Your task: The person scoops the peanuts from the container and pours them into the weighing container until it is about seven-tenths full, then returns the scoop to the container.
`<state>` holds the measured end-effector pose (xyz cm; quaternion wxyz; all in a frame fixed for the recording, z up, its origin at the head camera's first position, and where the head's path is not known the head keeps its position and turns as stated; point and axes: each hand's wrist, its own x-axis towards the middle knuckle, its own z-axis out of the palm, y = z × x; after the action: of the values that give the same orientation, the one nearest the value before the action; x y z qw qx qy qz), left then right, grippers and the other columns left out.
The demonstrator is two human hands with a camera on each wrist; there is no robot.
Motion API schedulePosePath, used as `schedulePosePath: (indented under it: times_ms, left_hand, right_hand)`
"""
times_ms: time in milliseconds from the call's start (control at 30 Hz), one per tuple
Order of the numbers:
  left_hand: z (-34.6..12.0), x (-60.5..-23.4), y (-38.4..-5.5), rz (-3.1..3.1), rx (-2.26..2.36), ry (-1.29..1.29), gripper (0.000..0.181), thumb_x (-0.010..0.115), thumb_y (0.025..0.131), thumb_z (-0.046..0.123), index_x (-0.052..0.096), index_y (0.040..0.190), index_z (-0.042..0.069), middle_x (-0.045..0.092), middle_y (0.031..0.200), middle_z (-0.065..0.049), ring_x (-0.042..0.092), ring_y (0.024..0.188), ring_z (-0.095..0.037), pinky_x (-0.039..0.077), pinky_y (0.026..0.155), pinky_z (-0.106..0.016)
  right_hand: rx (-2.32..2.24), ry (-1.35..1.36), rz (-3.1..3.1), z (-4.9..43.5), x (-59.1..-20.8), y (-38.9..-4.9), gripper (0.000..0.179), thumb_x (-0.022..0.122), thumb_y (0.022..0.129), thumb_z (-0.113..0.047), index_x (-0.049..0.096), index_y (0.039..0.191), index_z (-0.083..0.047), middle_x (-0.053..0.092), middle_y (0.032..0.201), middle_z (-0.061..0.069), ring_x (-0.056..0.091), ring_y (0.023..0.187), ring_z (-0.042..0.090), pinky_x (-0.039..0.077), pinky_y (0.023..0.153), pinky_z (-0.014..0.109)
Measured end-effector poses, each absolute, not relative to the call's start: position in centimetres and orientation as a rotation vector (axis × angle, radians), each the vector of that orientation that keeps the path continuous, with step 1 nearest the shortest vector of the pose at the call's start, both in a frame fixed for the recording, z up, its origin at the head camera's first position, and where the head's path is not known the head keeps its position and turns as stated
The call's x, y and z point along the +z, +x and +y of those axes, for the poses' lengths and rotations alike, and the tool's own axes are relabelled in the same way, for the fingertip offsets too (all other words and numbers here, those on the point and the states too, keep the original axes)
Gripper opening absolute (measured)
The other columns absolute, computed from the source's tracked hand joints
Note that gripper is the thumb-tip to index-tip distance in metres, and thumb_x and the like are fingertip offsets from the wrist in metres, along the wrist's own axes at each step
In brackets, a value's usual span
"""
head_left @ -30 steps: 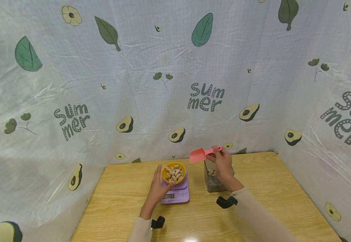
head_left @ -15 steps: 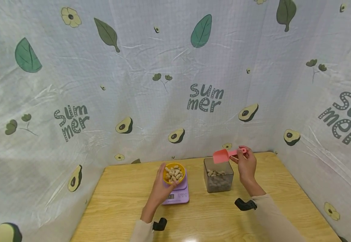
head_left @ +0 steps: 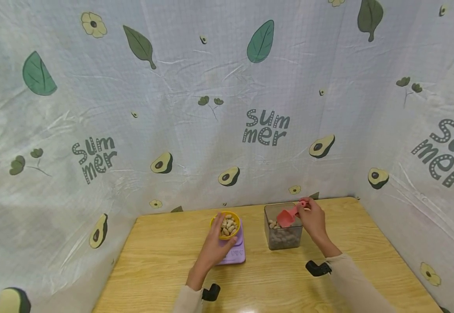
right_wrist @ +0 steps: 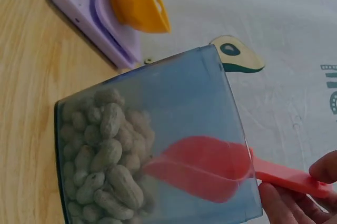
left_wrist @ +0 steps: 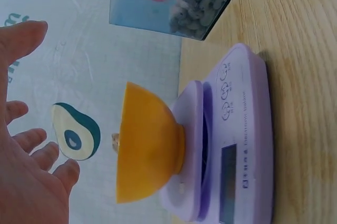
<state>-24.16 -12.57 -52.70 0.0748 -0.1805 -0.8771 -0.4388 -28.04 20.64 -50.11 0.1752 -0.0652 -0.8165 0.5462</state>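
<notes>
My right hand (head_left: 314, 221) pinches the handle of a pink scoop (head_left: 285, 218). The scoop's blade dips into a clear grey box (right_wrist: 179, 76), its tip at the unshelled peanuts (right_wrist: 110, 150) piled on the bottom. Over the near left side of a yellow bowl (left_wrist: 150, 145) hovers my left hand (head_left: 215, 245), fingers spread and apart from the bowl in the left wrist view. More peanuts (head_left: 228, 226) lie in the bowl, partly hidden by that hand. Under the bowl is a purple kitchen scale (left_wrist: 245, 124); its display looks dark in the left wrist view.
The wooden table (head_left: 164, 252) carries the scale at left of middle and the box to its right. A white printed cloth (head_left: 188, 130) hangs behind the table and along both sides.
My right hand has swung right, then lowered the scoop into the box. My left hand has come off the bowl's side and shifted right, over its rim.
</notes>
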Motion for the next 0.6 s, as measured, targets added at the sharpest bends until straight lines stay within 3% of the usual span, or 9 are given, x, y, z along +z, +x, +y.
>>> schedulePosePath:
  times_ms: [167, 300, 467, 600]
  left_hand:
    - [-12.1, -51.9, -24.2, -2.688, -1.227, -0.552, 0.081, 0.067, 0.091, 0.040, 0.024, 0.157, 0.020, 0.016, 0.166, -0.008, 0.029, 0.147, -0.038, 0.035, 0.113, -0.060]
    - [-11.8, -51.3, -24.0, -2.735, -1.177, -0.537, 0.081, 0.065, 0.092, 0.042, 0.023, 0.157, 0.020, 0.016, 0.166, -0.007, 0.030, 0.147, -0.037, 0.036, 0.113, -0.059]
    - [-11.6, -50.1, -23.7, -2.750, -1.088, -0.522, 0.076, 0.058, 0.096, 0.047, 0.024, 0.157, 0.018, 0.018, 0.165, -0.008, 0.030, 0.147, -0.039, 0.037, 0.111, -0.060]
    - [-11.5, -49.1, -23.6, -2.752, -0.976, -0.527, 0.072, 0.053, 0.098, 0.049, 0.026, 0.157, 0.017, 0.017, 0.166, -0.007, 0.020, 0.151, -0.036, 0.033, 0.114, -0.060]
  right_hand:
    - [1.438, -0.141, -2.348, 20.8, -50.3, -28.0, 0.028, 0.054, 0.099, -0.018, 0.060, 0.120, 0.000, 0.069, 0.113, 0.021, 0.070, 0.100, 0.034, 0.059, 0.072, 0.024]
    - [1.273, -0.124, -2.347, 21.2, -50.3, -28.1, 0.025, 0.053, 0.099, -0.018, 0.062, 0.116, -0.002, 0.070, 0.110, 0.018, 0.069, 0.100, 0.033, 0.056, 0.079, 0.035]
    - [1.199, -0.019, -2.352, 21.5, -49.6, -27.7, 0.034, 0.056, 0.098, -0.015, 0.055, 0.127, 0.002, 0.057, 0.130, 0.026, 0.054, 0.121, 0.043, 0.047, 0.097, 0.057]
    - [1.079, 0.177, -2.386, 20.9, -48.6, -27.2, 0.047, 0.058, 0.098, -0.019, 0.047, 0.140, 0.000, 0.039, 0.148, 0.027, 0.039, 0.133, 0.050, 0.039, 0.097, 0.068]
